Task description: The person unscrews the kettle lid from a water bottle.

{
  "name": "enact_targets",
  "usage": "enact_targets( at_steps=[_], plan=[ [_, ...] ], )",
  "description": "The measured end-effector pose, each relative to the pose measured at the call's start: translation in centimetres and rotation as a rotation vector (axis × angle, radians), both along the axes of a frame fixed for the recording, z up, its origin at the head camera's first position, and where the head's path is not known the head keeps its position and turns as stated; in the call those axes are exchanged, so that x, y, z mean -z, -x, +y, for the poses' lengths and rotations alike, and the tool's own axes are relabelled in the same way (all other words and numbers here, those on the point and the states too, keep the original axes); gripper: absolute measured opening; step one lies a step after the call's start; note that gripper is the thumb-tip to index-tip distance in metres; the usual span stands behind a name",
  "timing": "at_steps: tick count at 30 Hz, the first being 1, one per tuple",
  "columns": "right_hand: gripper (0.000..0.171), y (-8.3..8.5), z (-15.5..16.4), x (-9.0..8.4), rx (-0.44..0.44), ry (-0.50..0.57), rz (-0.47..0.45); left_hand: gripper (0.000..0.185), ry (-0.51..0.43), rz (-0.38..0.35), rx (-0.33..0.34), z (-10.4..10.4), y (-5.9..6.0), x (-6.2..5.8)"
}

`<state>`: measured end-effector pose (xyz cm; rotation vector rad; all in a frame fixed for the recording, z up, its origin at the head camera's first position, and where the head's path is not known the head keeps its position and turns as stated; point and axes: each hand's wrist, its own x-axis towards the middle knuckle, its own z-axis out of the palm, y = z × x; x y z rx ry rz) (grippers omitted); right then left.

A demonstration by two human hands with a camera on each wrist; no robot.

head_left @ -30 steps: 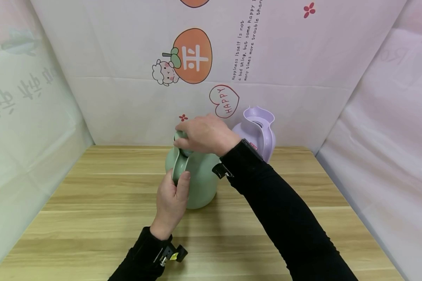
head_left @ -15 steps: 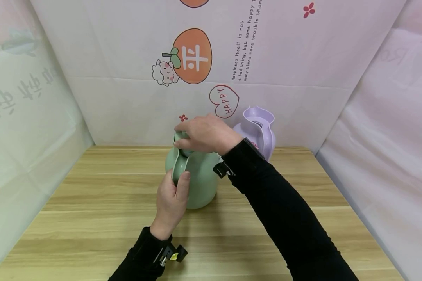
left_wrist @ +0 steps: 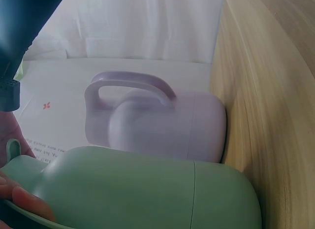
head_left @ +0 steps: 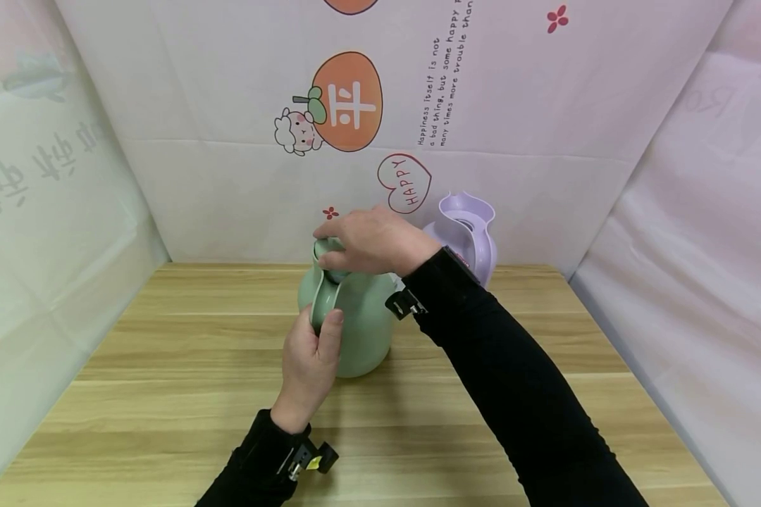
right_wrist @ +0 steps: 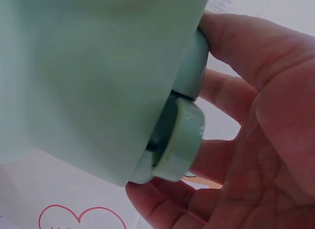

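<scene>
The green jug's (head_left: 355,320) mouth is hidden under the right hand (head_left: 374,243), whose fingers are curled round its lid (right_wrist: 184,135). Its handle (head_left: 322,299) is gripped by the left hand (head_left: 309,366). The jug stands on the wooden table (head_left: 165,366), just before a lilac jug (head_left: 466,232).

green jug (head_left: 355,320) | upright on table, handle toward camera | lid (right_wrist: 179,140) on top, partly raised

A light wood-grain table (head_left: 165,394) carries the items, its planks running left to right. Two jugs stand upright directly on it: a green jug (head_left: 361,331) near the middle of the surface, and a lilac jug (head_left: 466,236) just behind it to the right, at the table's far edge against the backdrop.
</scene>
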<state>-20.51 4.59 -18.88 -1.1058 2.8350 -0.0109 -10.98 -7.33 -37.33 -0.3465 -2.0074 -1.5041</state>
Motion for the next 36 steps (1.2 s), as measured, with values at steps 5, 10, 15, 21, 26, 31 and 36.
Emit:
enact_targets(
  at_steps=[5,10,15,21,26,31,36],
  plan=[
    [0.054,0.06,0.02,0.01,0.01,0.005,-0.018,0.02,-0.004,0.0,0.0,0.06,-0.05,-0.06],
    [0.053,0.11,0.01,0.04,0.014,0.008,-0.036,0.019,-0.008,0.004,0.0,0.07,-0.03,0.05],
    [0.052,0.14,0.06,-0.03,0.011,0.015,-0.055,0.02,-0.01,0.004,0.001,0.04,0.03,0.21],
    [0.052,0.32,0.37,-0.22,0.022,0.054,-0.126,0.019,-0.011,0.012,0.001,0.07,0.03,0.23],
    [0.053,0.43,0.56,-0.2,0.014,0.081,-0.155,0.02,-0.01,0.01,-0.005,0.12,0.0,0.23],
    [0.06,0.14,0.38,0.12,0.033,0.109,-0.128,0.019,-0.003,0.016,-0.008,0.16,0.0,0.14],
    [0.066,-0.53,-0.34,0.44,0.146,0.068,0.022,0.019,0.001,0.026,-0.015,0.11,0.05,0.15]
  ],
)
